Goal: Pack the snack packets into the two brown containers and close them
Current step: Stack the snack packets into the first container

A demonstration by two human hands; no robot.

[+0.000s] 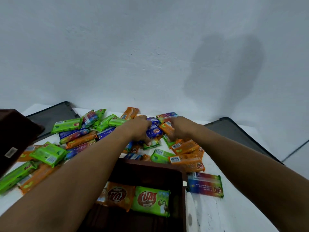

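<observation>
Left hand (138, 129) fingers curled over a blue packet (155, 131), right hand (181, 128) fingers curled on an orange packet (166, 129), both in the far pile on our worktop (225, 213), beyond the brown container (147, 166). Risk: slick wrappers slip, or we drag neighbours off the back edge.

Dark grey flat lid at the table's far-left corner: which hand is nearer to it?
Left. The left hand grips snack packets right of the dark grey flat lid; the right hand is farther right.
</observation>
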